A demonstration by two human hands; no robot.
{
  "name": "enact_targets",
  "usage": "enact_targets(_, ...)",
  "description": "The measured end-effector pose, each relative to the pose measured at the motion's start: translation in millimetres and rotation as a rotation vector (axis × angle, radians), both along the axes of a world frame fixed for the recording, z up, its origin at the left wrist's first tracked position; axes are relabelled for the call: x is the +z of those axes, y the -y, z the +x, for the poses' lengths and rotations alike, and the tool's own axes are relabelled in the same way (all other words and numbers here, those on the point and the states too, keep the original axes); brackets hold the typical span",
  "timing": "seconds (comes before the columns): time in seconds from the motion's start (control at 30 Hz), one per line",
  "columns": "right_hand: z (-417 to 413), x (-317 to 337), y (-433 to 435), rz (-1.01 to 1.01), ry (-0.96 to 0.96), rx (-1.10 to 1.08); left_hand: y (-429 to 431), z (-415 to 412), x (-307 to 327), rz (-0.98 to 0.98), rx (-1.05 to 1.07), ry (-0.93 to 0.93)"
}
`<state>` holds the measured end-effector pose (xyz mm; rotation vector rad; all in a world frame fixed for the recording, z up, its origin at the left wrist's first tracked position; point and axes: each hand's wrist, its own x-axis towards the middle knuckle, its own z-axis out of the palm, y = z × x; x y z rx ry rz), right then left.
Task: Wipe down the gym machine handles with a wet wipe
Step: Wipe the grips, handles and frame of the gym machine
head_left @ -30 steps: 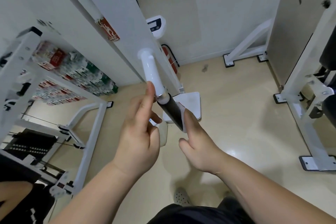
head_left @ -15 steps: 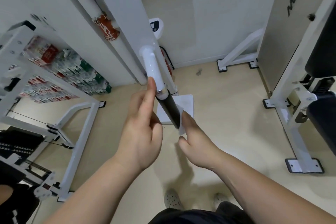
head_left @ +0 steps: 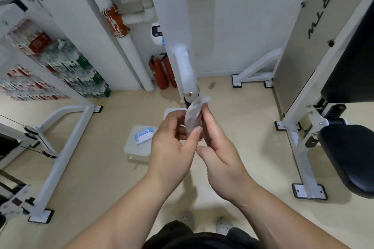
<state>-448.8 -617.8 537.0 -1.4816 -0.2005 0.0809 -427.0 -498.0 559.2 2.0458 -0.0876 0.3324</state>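
A wet wipe (head_left: 193, 115) wrapped on the machine handle (head_left: 185, 70)
The left hand (head_left: 172, 143) pinches it between curled fingers and thumb; the right hand (head_left: 220, 159) presses with nearly straight fingers. Its top corner is free (a loose wrap), so a downward pull may slip it off.

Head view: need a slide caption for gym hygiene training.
Left hand pinches a wet wipe around the machine handle; right hand presses it.
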Motion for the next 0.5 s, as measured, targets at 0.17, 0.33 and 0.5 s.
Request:
enact_targets(0.17, -11.8, 8.3, 0.9, -0.143, 0.021, -0.060, -12.6, 17.4, -13.7, -0.009, 0.012, -0.076)
enact_targets(0.33, -2.1, 29.2, 7.3, -0.371, 0.183, -0.294, -42.8, 33.7, -31.2, -0.004, -0.154, -0.184)
enact_targets(0.5, 8.0, 53.6, 3.4, -0.441, 0.215, -0.325, -54.1, 57.6, -33.7, 0.012, -0.254, -0.068)
